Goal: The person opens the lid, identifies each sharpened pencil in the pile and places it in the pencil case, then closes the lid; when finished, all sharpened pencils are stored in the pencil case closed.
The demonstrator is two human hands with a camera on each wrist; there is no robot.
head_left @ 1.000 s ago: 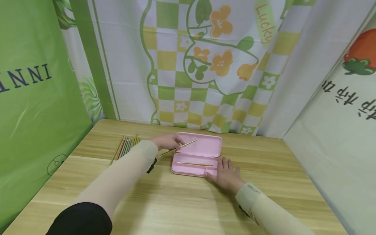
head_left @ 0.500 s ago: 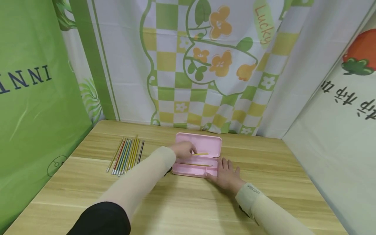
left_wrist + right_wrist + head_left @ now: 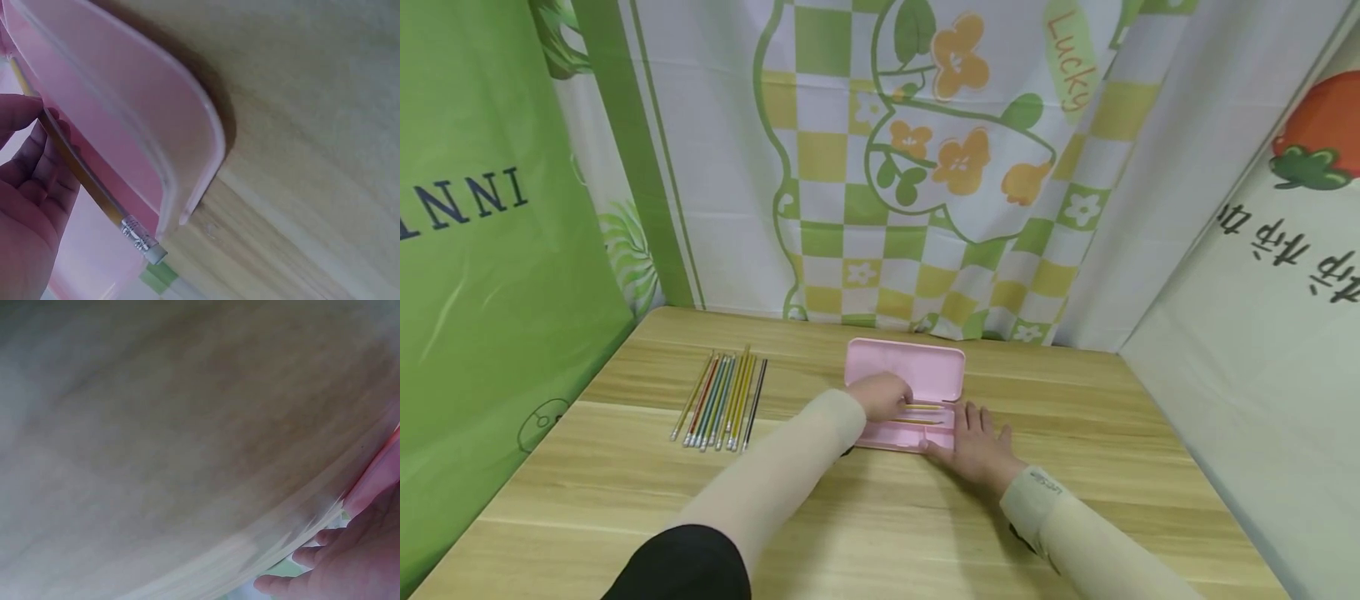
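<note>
A pink pencil case (image 3: 934,371) lies open on the table, lid tipped back toward the curtain. My left hand (image 3: 880,397) is over its left part and pinches a yellow pencil (image 3: 81,172) between thumb and fingers. In the left wrist view the pencil's white eraser end reaches just past the case's end wall. Another pencil (image 3: 917,422) lies inside the case. My right hand (image 3: 977,447) rests at the case's right end, thumb at the front rim and fingers extended. Much of the case's left side is hidden under my left hand.
Several pencils (image 3: 722,404), yellow, red, blue-green and one dark, lie side by side on the left of the wooden table (image 3: 880,525). A patterned curtain (image 3: 827,167) hangs behind the table, with a green cloth (image 3: 490,292) at the left.
My left hand has carried the yellow pencil rightward from beside the case, then down over its compartment. The pencil has turned nearly parallel to the one inside. My right hand stays in place.
</note>
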